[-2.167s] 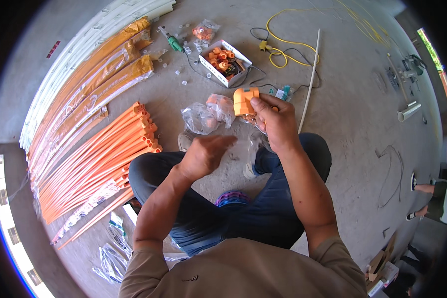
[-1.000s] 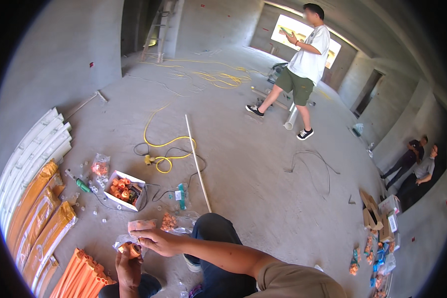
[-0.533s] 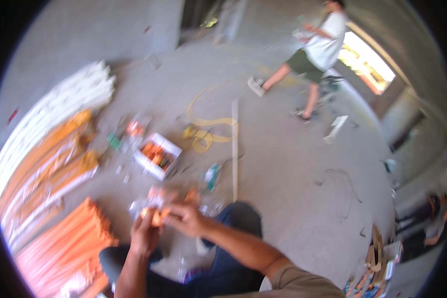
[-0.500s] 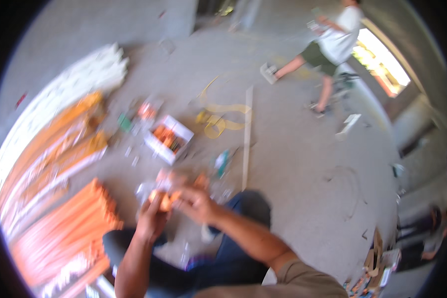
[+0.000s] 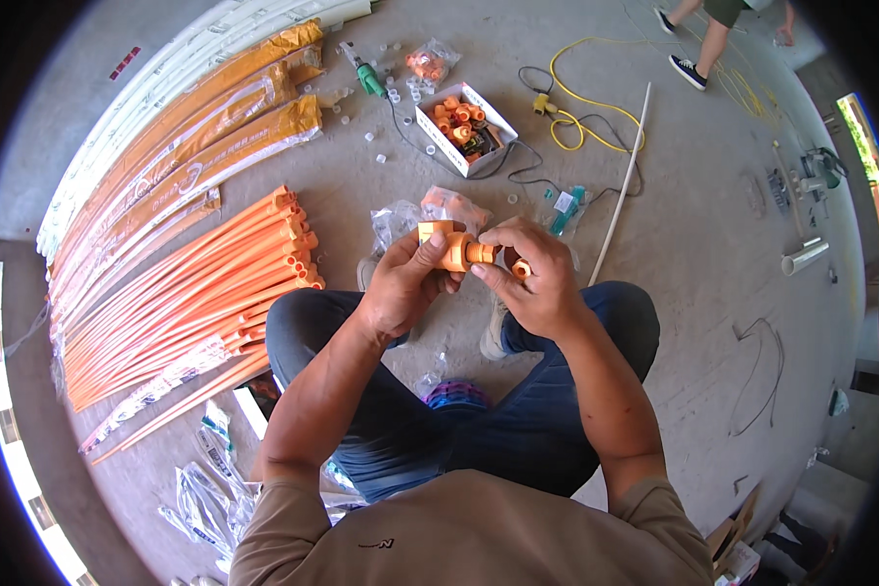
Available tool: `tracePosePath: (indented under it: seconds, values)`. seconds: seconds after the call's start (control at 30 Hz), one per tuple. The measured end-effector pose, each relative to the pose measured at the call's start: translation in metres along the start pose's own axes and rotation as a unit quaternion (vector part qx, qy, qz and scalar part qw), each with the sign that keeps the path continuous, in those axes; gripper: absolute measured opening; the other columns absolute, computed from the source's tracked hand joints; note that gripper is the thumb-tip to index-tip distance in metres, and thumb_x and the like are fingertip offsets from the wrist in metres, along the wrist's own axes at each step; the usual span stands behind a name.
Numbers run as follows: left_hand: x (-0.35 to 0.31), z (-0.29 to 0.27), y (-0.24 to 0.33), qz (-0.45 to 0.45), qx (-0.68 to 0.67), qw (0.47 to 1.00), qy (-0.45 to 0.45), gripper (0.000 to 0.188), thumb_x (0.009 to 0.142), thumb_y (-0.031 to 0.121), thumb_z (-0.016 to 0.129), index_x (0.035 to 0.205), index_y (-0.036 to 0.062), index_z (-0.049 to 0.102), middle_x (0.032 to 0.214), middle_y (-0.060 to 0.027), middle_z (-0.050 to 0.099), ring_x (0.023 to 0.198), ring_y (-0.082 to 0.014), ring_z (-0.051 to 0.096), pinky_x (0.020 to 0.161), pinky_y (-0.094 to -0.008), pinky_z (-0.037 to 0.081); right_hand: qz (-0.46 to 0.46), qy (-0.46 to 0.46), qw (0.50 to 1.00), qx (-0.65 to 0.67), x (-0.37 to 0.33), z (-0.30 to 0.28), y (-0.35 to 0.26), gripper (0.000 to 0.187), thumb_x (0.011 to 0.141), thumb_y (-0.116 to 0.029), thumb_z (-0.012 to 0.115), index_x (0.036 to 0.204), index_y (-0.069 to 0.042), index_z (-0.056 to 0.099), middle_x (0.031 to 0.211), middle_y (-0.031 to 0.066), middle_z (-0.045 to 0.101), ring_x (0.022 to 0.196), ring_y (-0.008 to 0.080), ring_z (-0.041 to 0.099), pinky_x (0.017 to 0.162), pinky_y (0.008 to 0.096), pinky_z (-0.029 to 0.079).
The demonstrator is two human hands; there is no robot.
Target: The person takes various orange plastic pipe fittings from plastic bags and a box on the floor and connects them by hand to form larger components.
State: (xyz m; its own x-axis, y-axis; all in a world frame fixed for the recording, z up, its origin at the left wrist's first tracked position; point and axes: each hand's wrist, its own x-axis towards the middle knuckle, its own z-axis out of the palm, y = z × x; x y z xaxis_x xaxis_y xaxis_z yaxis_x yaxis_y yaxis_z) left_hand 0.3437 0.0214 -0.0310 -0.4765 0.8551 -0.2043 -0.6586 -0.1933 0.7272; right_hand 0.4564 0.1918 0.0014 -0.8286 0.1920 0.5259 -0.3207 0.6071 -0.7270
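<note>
Head view, white box (image 5: 442,146) of orange fittings (image 5: 456,117), clear bag (image 5: 447,52) of orange bits near it, left hand (image 5: 400,283) clamped on orange pipe joint (image 5: 454,256) above floor (image 5: 693,322), right hand (image 5: 542,278) pinching its narrow end, also gripping small orange piece (image 5: 521,268).

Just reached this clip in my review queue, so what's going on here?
A person's left fingers hold an orange pipe fitting, while the right fingers pinch a narrower orange piece at its end; whether they are fully joined isn't clear. Orange pipes lie bundled to the left, and an open white box of fittings sits ahead.
</note>
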Motion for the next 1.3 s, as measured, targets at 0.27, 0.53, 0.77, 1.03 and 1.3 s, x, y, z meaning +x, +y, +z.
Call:
tracePosePath:
  seconds: [0.27,0.53,0.77,1.03,1.3]
  values:
    - [0.004,-0.002,0.001,0.011,0.07,0.997,0.015,0.047,0.103,0.04,0.057,0.122,-0.0023,0.057,0.099,-0.0081,0.065,0.084,-0.0143,0.061,0.075,-0.0285,0.051,-0.007,-0.034,0.999,-0.003,0.002,-0.003,0.008,0.027,0.082,-0.007,0.08,0.101,-0.002,0.062,0.092,0.0123,0.066,0.078,0.0277,0.066,0.069,0.0373,0.052]
    - [0.013,0.006,0.003,0.009,0.083,0.996,0.013,0.043,0.104,0.036,0.057,0.122,-0.0025,0.056,0.1,-0.0077,0.064,0.084,-0.0145,0.061,0.072,-0.0279,0.05,0.041,-0.048,0.998,-0.021,0.004,-0.013,0.003,0.025,0.086,-0.019,0.079,0.098,-0.004,0.063,0.088,0.014,0.066,0.078,0.0322,0.067,0.068,0.0404,0.052]
    - [0.005,-0.008,-0.011,0.037,0.059,0.997,-0.028,0.039,0.101,0.021,0.063,0.131,0.001,0.05,0.117,-0.0101,0.063,0.103,-0.0207,0.064,0.09,-0.0356,0.055,0.095,-0.043,0.987,-0.119,-0.006,-0.004,0.012,0.041,0.096,-0.04,0.066,0.075,-0.005,0.068,0.07,0.0166,0.066,0.064,0.0383,0.067,0.058,0.0456,0.051]
    - [0.01,-0.006,-0.001,0.032,0.016,0.999,0.002,0.035,0.103,0.02,0.06,0.13,0.0002,0.052,0.119,-0.0114,0.063,0.103,-0.0226,0.064,0.089,-0.0365,0.054,0.088,-0.069,0.994,-0.004,-0.004,-0.01,-0.001,0.031,0.094,-0.022,0.069,0.117,-0.002,0.061,0.101,0.0197,0.068,0.085,0.0352,0.07,0.071,0.042,0.055]
    - [0.015,-0.008,-0.006,0.054,0.038,0.998,-0.011,0.035,0.101,0.021,0.062,0.13,0.0026,0.053,0.118,-0.011,0.064,0.104,-0.0234,0.065,0.087,-0.0373,0.055,0.188,-0.08,0.979,-0.026,0.003,-0.017,-0.002,0.033,0.093,-0.022,0.071,0.116,-0.001,0.061,0.108,0.0196,0.066,0.087,0.0384,0.067,0.075,0.0428,0.054]
